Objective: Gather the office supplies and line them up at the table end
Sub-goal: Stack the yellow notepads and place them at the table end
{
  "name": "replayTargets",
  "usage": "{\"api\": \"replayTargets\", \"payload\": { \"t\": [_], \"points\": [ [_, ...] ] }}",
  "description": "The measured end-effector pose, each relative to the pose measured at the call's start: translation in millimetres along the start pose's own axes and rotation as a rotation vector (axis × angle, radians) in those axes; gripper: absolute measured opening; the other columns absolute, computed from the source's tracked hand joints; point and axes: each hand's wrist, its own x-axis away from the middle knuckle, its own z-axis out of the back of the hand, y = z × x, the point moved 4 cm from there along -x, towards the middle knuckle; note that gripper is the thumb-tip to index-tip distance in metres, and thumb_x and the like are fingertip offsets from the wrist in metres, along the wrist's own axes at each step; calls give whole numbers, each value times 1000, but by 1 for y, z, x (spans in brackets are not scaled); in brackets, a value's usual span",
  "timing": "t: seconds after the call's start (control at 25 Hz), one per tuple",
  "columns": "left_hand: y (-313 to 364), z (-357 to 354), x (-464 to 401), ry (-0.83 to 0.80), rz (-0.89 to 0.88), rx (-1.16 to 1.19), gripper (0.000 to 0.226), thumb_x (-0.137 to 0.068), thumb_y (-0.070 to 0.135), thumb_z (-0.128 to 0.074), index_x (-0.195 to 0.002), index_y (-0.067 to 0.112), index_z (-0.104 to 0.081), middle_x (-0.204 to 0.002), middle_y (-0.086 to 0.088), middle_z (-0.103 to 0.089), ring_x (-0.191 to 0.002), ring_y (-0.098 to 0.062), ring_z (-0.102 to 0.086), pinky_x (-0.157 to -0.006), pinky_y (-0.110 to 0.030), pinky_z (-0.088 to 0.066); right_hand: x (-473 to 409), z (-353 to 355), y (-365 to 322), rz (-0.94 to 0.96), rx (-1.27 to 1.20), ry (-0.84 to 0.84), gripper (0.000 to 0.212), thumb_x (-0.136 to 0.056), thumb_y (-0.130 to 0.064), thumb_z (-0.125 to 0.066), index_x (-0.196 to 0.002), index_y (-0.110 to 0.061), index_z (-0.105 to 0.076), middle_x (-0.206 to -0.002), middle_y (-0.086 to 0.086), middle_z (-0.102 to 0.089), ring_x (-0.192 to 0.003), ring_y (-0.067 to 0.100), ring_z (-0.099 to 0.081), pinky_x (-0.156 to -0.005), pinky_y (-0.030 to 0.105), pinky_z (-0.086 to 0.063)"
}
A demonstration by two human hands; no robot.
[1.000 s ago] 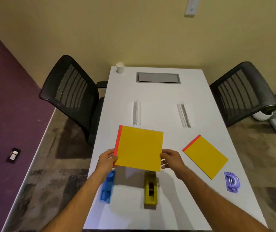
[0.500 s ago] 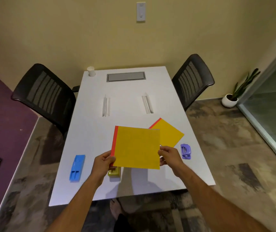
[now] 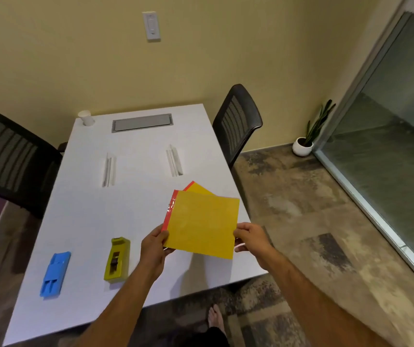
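Observation:
I hold a yellow notepad (image 3: 202, 222) with a red spine in the air above the right side of the white table (image 3: 88, 209). My left hand (image 3: 154, 246) grips its lower left corner and my right hand (image 3: 249, 236) grips its lower right edge. A second yellow notepad (image 3: 198, 187) lies on the table behind it, mostly hidden. A yellow-green tape dispenser (image 3: 117, 259) and a blue stapler (image 3: 55, 274) rest near the table's front edge, left of my hands. The purple item seen earlier is hidden behind the held pad.
A white paper cup (image 3: 86, 118) stands at the far left corner beside a grey cable hatch (image 3: 142, 122). Black mesh chairs flank the table, one on the left (image 3: 8, 159) and one on the right (image 3: 238, 123). A potted plant (image 3: 306, 141) sits by the glass wall. My bare foot (image 3: 214, 319) shows below.
My view has swung right and the held notepad moved rightward with both hands, now covering most of the second notepad and the purple item. The stapler and tape dispenser stayed put.

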Motion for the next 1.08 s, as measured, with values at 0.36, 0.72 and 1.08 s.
{"api": "replayTargets", "payload": {
  "t": [0.36, 0.72, 1.08],
  "points": [
    [6, -116, -79, -69, 44, 42, 30, -104, 12, -48, -129, 19, -63, -119, -2, -73, -106, -29, -70, -71, -41, -60, -91, 107, -69, 57, -96, 37, 14, -103, -19, -50, -106, -20, -63, -73, 10, -70, -59, 23, -66, -54, 34, -58],
    [33, -195, -110, 135, 17, 311, 24, -101, 12, -55, -122, 10, -66, -121, -15, -70, -109, -35, -66, -90, -51, -55, -197, 169, -118, 13, -24, -140, 10, -99, -6, -53, -109, -6, -53, -76, 22, -69, -51, 25, -65, -46, 31, -56],
    [60, -331, -113, 284, -148, 546, 30, -102, 3, -43, -122, 19, -60, -121, -9, -66, -109, -29, -62, -90, -46, -58, -298, 235, -183, 44, -51, -353, 21, -96, -7, -56, -116, -14, -54, -82, 17, -76, -61, 27, -71, -55, 32, -59]
  ]
}}
